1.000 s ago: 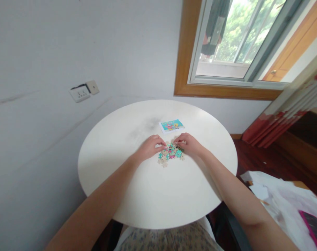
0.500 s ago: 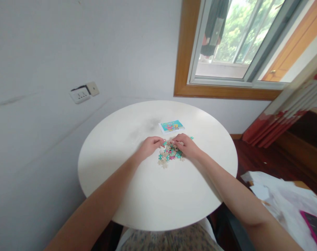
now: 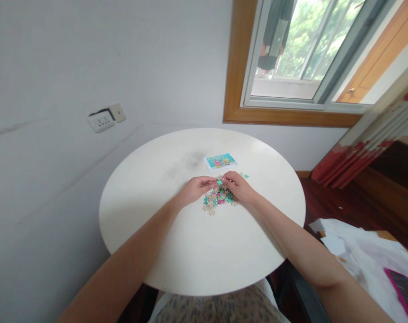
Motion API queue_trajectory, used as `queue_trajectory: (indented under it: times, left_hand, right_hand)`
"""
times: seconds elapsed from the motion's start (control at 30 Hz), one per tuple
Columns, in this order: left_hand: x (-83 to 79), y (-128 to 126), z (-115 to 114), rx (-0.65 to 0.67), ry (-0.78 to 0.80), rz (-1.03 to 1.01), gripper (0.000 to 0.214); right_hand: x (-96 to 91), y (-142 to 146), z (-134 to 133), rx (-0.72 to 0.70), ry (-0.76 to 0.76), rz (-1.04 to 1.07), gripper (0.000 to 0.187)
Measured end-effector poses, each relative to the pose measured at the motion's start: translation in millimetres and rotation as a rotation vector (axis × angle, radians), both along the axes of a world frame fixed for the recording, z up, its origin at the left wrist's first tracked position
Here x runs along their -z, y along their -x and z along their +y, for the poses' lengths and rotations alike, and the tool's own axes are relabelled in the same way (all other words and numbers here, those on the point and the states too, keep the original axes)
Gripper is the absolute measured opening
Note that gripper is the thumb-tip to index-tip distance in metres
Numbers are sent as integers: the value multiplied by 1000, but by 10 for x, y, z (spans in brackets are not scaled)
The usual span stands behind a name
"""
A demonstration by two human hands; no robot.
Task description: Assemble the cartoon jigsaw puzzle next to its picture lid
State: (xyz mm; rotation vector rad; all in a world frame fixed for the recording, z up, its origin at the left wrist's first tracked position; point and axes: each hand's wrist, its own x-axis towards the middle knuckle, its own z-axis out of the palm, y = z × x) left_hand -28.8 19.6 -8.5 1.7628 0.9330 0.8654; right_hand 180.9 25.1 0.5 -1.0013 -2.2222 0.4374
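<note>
A loose pile of jigsaw puzzle pieces (image 3: 221, 196), teal, pink and beige, lies on the white round table (image 3: 190, 251). At the pile's far edge, my left hand (image 3: 199, 186) comes in from the left with its fingers closed. My right hand (image 3: 236, 184) faces it from the right, thumb and finger pinched. A teal puzzle piece (image 3: 219, 182) is held between the fingertips of both hands, just above the pile. Behind the hands lies a picture card (image 3: 220, 161) with cartoon figures on teal.
A few stray pieces (image 3: 246, 176) lie right of the pile. Beyond the table are a wall with a socket (image 3: 101, 121) and a wood-framed window (image 3: 291, 115). White sheeting (image 3: 355, 251) and a pink-edged device (image 3: 404, 291) are at the lower right.
My left hand's fingertips have moved right, bringing the teal piece up to my right hand's fingertips. The gap between the hands has narrowed. The pile looks the same.
</note>
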Motion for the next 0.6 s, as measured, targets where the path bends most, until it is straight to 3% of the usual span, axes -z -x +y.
queue_trajectory:
  times: [0.13, 0.23, 0.33, 0.6]
  left_hand:
    - [-12, 49, 8, -74, -310, 243, 30]
    - [-11, 64, -3, -73, -490, 407, 21]
    - [1, 52, -22, -69, -550, 497, 20]
    - [34, -5, -21, -117, -586, 543, 14]
  right_hand:
    - [16, -61, 39, 19, -5, -91, 37]
    - [5, -104, 16, 95, 5, -238, 25]
    - [-16, -126, -22, 155, -4, -349, 18]
    - [-43, -120, -42, 197, -9, -410, 25]
